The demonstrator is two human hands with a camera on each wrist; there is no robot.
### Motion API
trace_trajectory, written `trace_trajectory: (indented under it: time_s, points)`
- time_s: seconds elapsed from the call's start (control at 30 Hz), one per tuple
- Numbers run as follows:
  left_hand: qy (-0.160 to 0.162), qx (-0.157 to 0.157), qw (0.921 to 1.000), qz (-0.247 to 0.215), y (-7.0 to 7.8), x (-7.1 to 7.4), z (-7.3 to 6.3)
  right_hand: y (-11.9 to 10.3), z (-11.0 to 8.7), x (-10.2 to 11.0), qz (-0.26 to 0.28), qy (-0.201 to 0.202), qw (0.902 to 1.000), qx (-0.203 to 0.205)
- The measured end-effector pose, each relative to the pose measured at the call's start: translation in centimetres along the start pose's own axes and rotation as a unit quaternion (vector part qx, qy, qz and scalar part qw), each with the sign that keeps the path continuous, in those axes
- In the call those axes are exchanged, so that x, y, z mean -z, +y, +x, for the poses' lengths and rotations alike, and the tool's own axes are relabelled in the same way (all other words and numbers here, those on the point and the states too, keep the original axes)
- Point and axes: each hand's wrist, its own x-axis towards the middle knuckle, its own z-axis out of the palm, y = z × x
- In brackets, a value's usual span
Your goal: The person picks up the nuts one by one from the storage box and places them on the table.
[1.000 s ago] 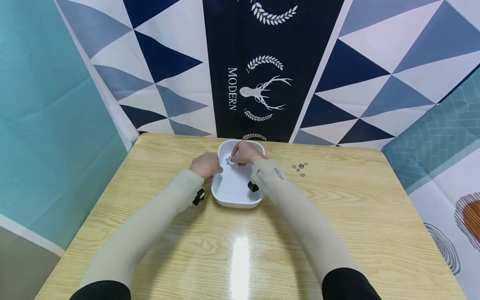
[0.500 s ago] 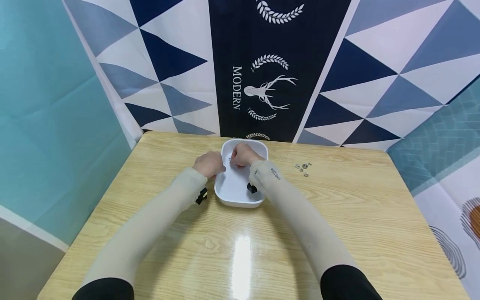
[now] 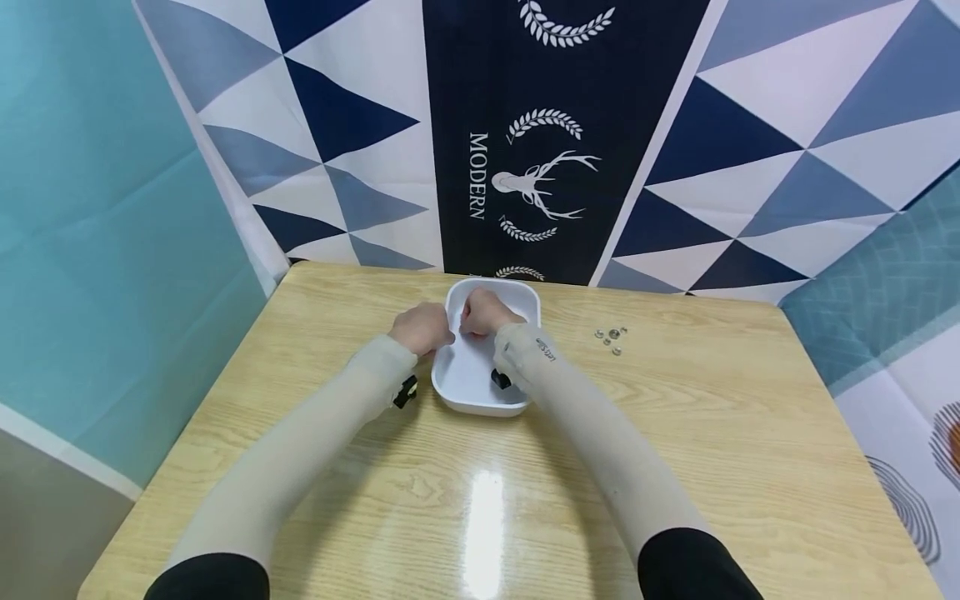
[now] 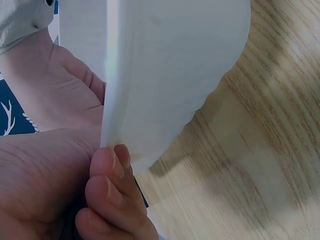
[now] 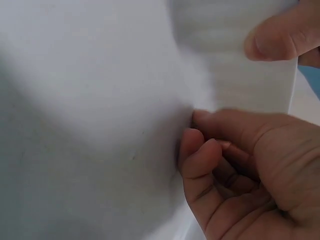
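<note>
A white rectangular tray [image 3: 468, 387] stands near the table's far edge. My left hand [image 3: 422, 327] grips its left wall, the thumb inside and the fingers [image 4: 107, 162] outside below the rim. Within the tray, at its far left, is my right hand [image 3: 483, 312]. Its fingers are curled, with thumb and fingertips drawn together close against the tray's inner surface in the right wrist view. I cannot tell whether something small is between them. To the right of the tray lie several small round silvery metal pieces [image 3: 614, 334].
The wooden table [image 3: 375, 500] stretches toward me and to both sides. Right behind the tray hangs a patterned cloth [image 3: 517, 167] with a dark central band. A teal cloth [image 3: 120, 208] hangs along the left.
Small metal pieces seen beside my right hand inside the tray a second ago are now out of sight. That hand has curled in more. The left hand keeps its grip; the head view has shifted slightly.
</note>
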Motion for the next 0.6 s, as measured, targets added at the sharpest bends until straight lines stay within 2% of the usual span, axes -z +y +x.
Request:
trace_trajectory:
  time_s: [0.27, 0.6]
  points:
    - [0.002, -0.007, 1.0, 0.003, 0.06, -0.03, -0.28, 0.29, 0.06, 0.04, -0.033, 0.007, 0.9994, -0.008]
    - [0.003, -0.012, 0.9999, -0.008, 0.0, 0.0, -0.53, 0.91, -0.82, 0.64, -0.026, 0.031, 0.9992, -0.01]
